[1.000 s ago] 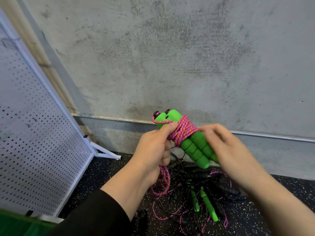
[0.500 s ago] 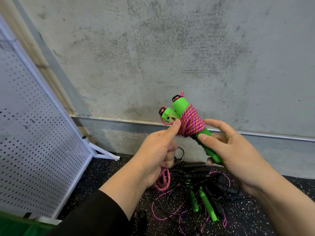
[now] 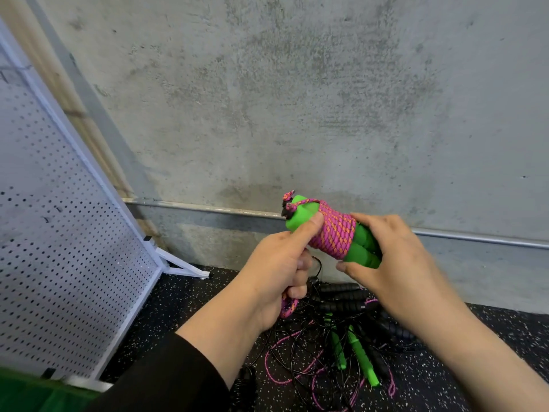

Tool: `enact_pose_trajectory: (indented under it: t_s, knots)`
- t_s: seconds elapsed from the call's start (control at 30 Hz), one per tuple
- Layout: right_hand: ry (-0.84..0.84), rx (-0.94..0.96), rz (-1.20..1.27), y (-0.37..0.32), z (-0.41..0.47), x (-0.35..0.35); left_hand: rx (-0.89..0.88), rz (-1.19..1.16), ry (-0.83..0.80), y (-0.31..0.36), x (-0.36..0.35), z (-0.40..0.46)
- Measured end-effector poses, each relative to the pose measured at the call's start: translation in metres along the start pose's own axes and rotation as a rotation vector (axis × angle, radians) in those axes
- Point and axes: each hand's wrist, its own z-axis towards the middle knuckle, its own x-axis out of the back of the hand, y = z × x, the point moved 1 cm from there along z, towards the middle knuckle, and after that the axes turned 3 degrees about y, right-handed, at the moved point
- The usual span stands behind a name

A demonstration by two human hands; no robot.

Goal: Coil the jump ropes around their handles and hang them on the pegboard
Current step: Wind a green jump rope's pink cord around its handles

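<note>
I hold a pair of green jump-rope handles [image 3: 303, 217] side by side, with pink-and-orange rope [image 3: 335, 233] coiled tightly around their middle. My left hand [image 3: 276, 269] presses its thumb on the upper end of the handles and grips the loose tail of pink rope [image 3: 288, 307] in its curled fingers. My right hand [image 3: 389, 257] grips the lower end of the handles. The white pegboard [image 3: 59, 248] leans at the left.
On the speckled black floor [image 3: 184, 304] below my hands lies a tangle of other ropes [image 3: 300, 361] with black handles [image 3: 341, 304] and green handles [image 3: 359, 358]. A concrete wall [image 3: 297, 99] with a metal conduit [image 3: 475, 237] stands behind. The pegboard's white foot [image 3: 184, 267] sticks out.
The bundle has turned in my hands: its top end swung up, then tilted left. My right hand shifted around the lower handles. The loose tail has stayed in my left hand.
</note>
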Motion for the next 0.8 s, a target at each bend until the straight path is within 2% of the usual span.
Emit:
enact_pose_trajectory:
  t_s: [0.1, 0.2, 0.27, 0.33, 0.4, 0.47, 0.63, 0.8]
  knots:
    - [-0.1, -0.037, 0.183, -0.003, 0.001, 0.003, -0.021, -0.04, 0.055, 0.0, 0.006, 0.002]
    - [-0.093, -0.334, 0.682, -0.006, 0.004, 0.012, -0.044, -0.049, -0.007, 0.003, 0.006, 0.001]
    - [-0.264, -0.553, 1.06, -0.01, 0.002, 0.015, -0.066, -0.027, -0.056, 0.004, 0.004, -0.002]
    - [-0.513, -0.604, 1.213, -0.014, -0.003, 0.017, -0.074, 0.004, -0.086, 0.005, 0.003, -0.003]
    - [-0.607, -0.537, 1.206, -0.015, -0.006, 0.016, -0.07, 0.027, -0.122, 0.006, 0.003, -0.003]
    - [-0.501, -0.503, 1.128, -0.016, -0.005, 0.014, -0.064, 0.046, -0.144, 0.006, 0.003, -0.003]
    - [-0.084, -0.471, 0.843, -0.005, 0.005, 0.015, -0.067, 0.144, -0.153, -0.002, 0.006, 0.002]
    - [-0.069, -0.47, 0.747, 0.006, 0.008, 0.019, -0.191, 0.154, -0.023, -0.002, 0.005, 0.004]
